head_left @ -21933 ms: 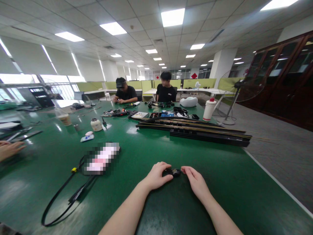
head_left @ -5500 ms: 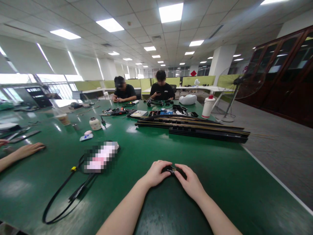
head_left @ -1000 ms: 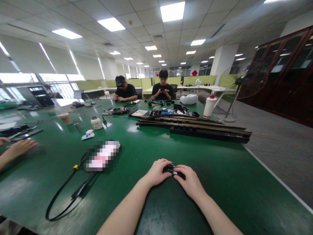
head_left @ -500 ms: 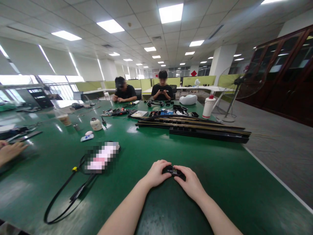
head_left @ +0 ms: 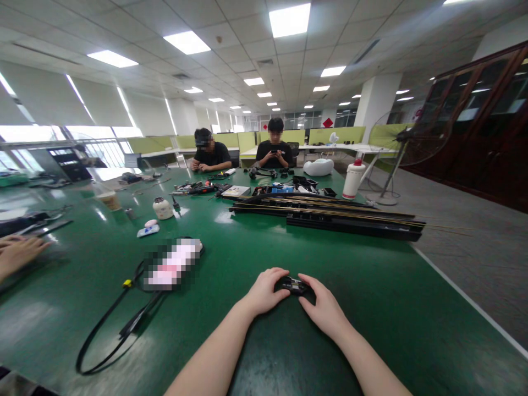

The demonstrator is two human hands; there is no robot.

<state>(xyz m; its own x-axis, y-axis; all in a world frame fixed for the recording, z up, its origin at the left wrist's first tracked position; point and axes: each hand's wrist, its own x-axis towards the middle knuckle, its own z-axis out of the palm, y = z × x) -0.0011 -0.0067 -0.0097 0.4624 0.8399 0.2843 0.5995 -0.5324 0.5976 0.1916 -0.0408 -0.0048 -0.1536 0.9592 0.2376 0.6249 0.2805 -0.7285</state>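
Over the green tabletop (head_left: 383, 308), a small black plastic part (head_left: 294, 285) with a pale, shiny middle sits between my hands. Its exact kind is too small to make out. My left hand (head_left: 266, 291) is closed round its left end, thumb at the near side and fingers at the far side. At the right end my right hand (head_left: 325, 308) has its thumb and forefinger apart, astride the part; whether they touch it I cannot tell.
A blurred-out phone-like screen (head_left: 173, 267) and a looped black cable (head_left: 82, 346) lie left. Long black channels (head_left: 355, 226) with thin rods lie ahead, near a white bottle (head_left: 352, 181). Another person's hand (head_left: 20, 253) is far left; two people sit opposite.
My right hand has loosened and shifted slightly right, its fingers uncovering more of the black part. My left hand stays almost where it was.
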